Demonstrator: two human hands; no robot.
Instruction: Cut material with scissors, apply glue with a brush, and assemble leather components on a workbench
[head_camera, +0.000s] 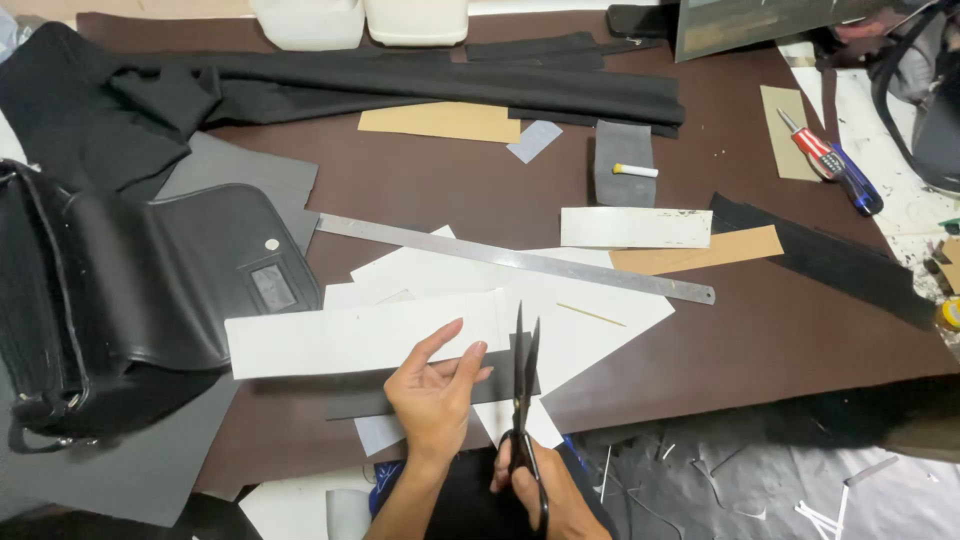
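Lower centre of the frame: the left hand (432, 392) lies flat, fingers spread, pressing a white paper strip (360, 338) and a dark strip (400, 397) onto the brown surface (450, 190). The right hand (545, 490), fingers closed through the handles, holds scissors (524, 390) upright, blades slightly parted at the strips' right end.

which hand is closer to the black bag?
Left. The left hand presses the dark strip nearer the black bag; the right hand grips the scissors, farther away.
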